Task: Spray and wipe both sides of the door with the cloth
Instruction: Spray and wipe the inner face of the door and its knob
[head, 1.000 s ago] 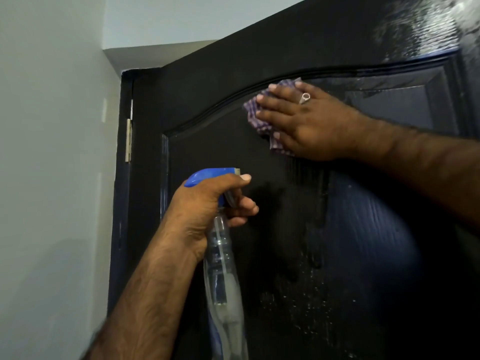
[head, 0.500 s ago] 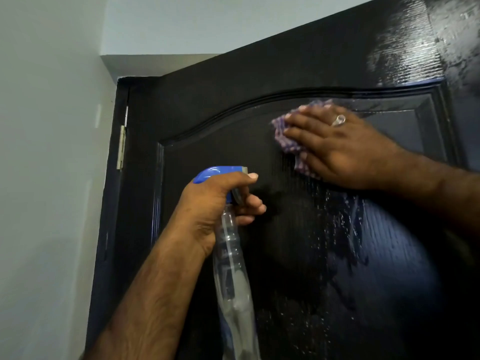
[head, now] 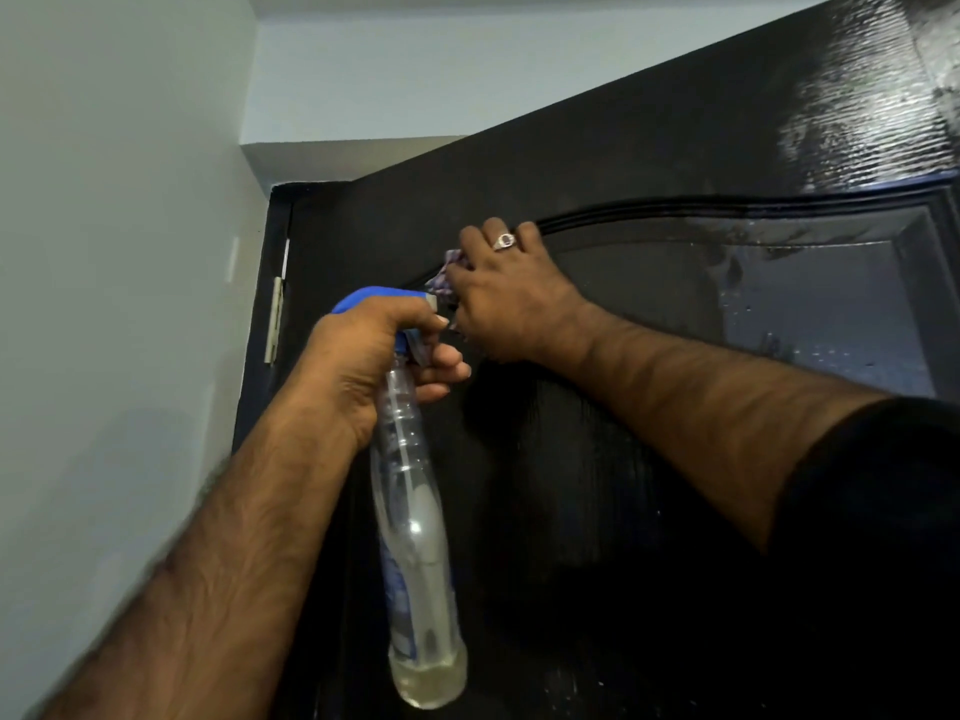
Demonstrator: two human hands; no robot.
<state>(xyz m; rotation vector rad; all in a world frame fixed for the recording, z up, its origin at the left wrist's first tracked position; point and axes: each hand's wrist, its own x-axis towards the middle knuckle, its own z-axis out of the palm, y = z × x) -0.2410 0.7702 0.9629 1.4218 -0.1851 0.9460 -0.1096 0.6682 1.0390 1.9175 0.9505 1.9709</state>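
wet black door [head: 597,459], checked cloth [head: 445,277] against its panel

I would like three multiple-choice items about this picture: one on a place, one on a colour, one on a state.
1. Where is the cloth?
A. under the right hand, on the door
B. on the floor
C. round the bottle

2. The spray bottle's trigger head is:
A. red
B. blue
C. white

3. The spray bottle is:
A. full
B. nearly empty
C. lying flat

Key:
1 A, the right hand presses it to the door.
2 B, blue shows above the left hand.
3 B, liquid only at the bottom.
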